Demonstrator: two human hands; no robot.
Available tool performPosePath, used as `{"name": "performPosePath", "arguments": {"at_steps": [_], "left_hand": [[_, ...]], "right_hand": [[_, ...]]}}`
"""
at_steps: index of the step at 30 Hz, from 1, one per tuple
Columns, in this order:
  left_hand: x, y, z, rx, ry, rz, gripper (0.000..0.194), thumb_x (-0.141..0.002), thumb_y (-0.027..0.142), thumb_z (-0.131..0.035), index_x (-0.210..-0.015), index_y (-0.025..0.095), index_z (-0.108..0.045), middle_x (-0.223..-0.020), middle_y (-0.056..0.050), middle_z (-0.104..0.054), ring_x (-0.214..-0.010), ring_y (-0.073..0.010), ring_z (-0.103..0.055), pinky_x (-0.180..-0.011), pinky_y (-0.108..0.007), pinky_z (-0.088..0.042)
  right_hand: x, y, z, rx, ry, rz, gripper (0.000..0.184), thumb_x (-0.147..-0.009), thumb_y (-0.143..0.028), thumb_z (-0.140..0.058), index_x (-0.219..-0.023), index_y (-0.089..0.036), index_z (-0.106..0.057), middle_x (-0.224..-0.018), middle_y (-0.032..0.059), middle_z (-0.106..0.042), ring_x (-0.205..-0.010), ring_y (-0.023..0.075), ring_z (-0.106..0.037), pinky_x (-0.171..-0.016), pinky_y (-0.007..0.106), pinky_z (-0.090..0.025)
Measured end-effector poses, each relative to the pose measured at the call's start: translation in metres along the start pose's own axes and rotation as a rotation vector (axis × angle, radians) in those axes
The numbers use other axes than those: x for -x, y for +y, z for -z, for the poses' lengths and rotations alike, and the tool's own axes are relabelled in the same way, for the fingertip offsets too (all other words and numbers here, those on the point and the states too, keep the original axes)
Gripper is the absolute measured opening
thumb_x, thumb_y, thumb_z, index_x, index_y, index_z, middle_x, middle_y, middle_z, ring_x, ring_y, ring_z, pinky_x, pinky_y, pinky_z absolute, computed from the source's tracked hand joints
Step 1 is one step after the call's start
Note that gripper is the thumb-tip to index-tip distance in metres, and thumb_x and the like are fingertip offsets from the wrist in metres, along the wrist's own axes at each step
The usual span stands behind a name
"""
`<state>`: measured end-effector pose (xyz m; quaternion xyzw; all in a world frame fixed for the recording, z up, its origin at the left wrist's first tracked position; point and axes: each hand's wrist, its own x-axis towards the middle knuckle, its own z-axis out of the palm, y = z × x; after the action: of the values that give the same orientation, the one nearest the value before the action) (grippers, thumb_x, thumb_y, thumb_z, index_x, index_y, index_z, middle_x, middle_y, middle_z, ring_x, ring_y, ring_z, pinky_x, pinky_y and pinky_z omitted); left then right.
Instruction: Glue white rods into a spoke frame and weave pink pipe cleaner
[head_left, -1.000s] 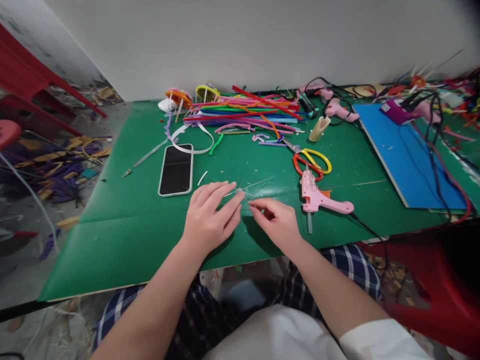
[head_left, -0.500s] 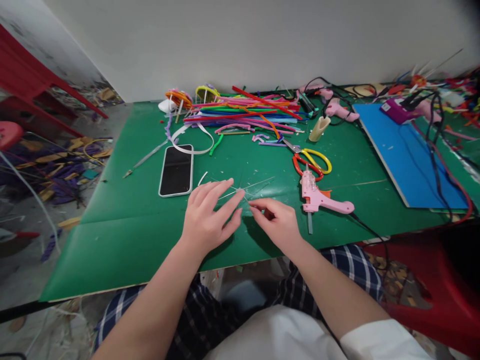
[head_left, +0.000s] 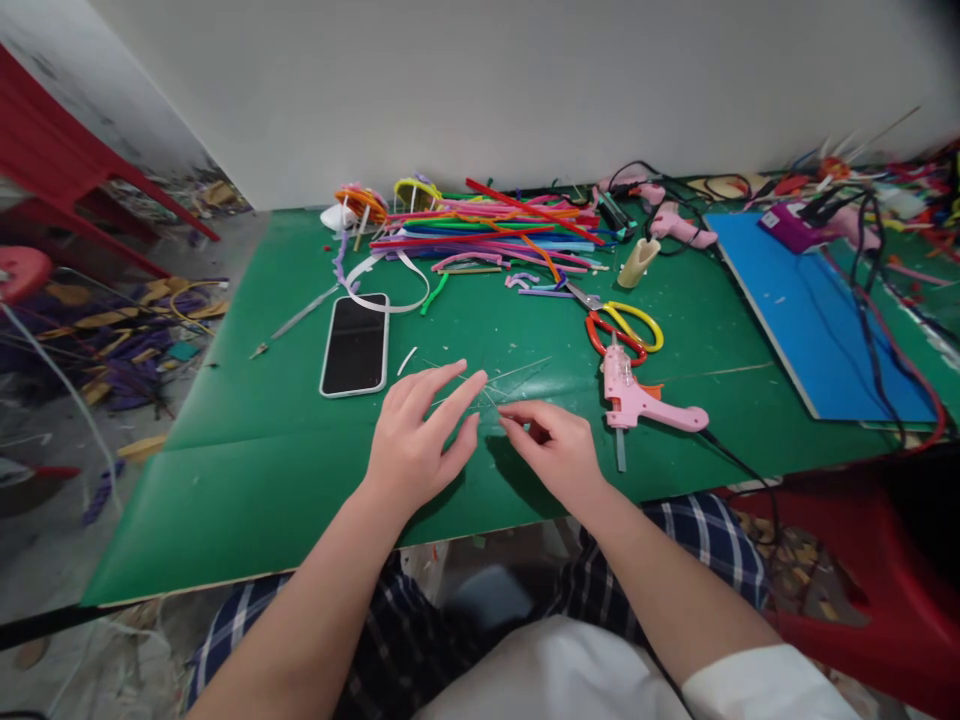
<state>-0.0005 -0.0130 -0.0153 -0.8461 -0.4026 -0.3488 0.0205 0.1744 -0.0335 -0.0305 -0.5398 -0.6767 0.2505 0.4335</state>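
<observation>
Several thin, stiff wires (head_left: 517,371) cross one another in a star shape on the green table. Over the star's left side lies my left hand (head_left: 420,430), its fingers spread and partly covering the wires; whether a fingertip presses on them I cannot tell. My right hand (head_left: 555,440) pinches the end of one thin wire between thumb and forefinger, at the near right of the crossing. To the right rests a pink glue gun (head_left: 626,385) with a glue stick poking out of its back. A phone (head_left: 356,345) lies left of my left hand.
Scissors (head_left: 626,325) with red and yellow handles lie beyond the glue gun. A pile of coloured pipe cleaners (head_left: 487,230) runs along the wall. At right are a blue board (head_left: 817,330) and black cables. A white strip loop (head_left: 386,300) touches the phone's top.
My left fingers have lifted or shifted slightly left from the centre of the wires. My right hand keeps its pinch in nearly the same place. The view has tilted slightly.
</observation>
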Motion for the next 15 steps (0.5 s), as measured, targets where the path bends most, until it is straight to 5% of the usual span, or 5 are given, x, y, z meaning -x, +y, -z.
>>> {"name": "performPosePath", "arguments": {"at_steps": [15], "left_hand": [[-0.001, -0.002, -0.0006, 0.004, -0.03, -0.056, 0.036, -0.076, 0.016, -0.055, -0.112, 0.023, -0.056, -0.116, -0.009, -0.057, -0.108, -0.0242, -0.051, -0.09, -0.043, -0.042]], "right_hand": [[0.0003, 0.0021, -0.0017, -0.003, -0.005, 0.023, 0.013, -0.078, -0.024, -0.055, -0.084, -0.021, -0.067, -0.072, -0.0005, -0.067, -0.053, 0.0087, -0.056, -0.051, 0.02, -0.045]]}}
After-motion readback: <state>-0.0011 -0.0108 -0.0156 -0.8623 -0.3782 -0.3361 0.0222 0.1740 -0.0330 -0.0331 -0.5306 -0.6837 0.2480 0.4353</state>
